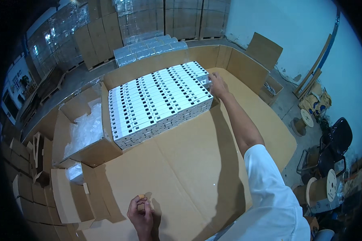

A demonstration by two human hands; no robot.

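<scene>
Small white carton at far right corner of packed block, pinched in right hand, fingers closed round its end, arm stretched well forward from white sleeve. Carton touching or just off the block's top edge; cannot tell which. Block of white cartons laid tight in rows, each with small dark marks on top, resting on flattened brown cardboard sheet covering the tabletop. Judged light and stiff: thin paperboard, crisp edges, likely to dent at corners if squeezed hard; smooth faces probably a bit slippery. Best hold judged across the narrow sides near one end, thumb opposite fingers, since neighbours sit flush with no gap for fingers between. Left hand low at near edge of the sheet, fingers curled shut on a small tan object, kind not clear. Left of the block, open brown box holding crumpled clear plastic wrap. Further left, stacked flat cardboard pieces. Behind the block, raised cardboard walls, then shrink-wrapped bundles and wrapped pallet stacks against the back. Right side: cable spools on floor, dark chair, wooden boards leaning against pale wall.
</scene>
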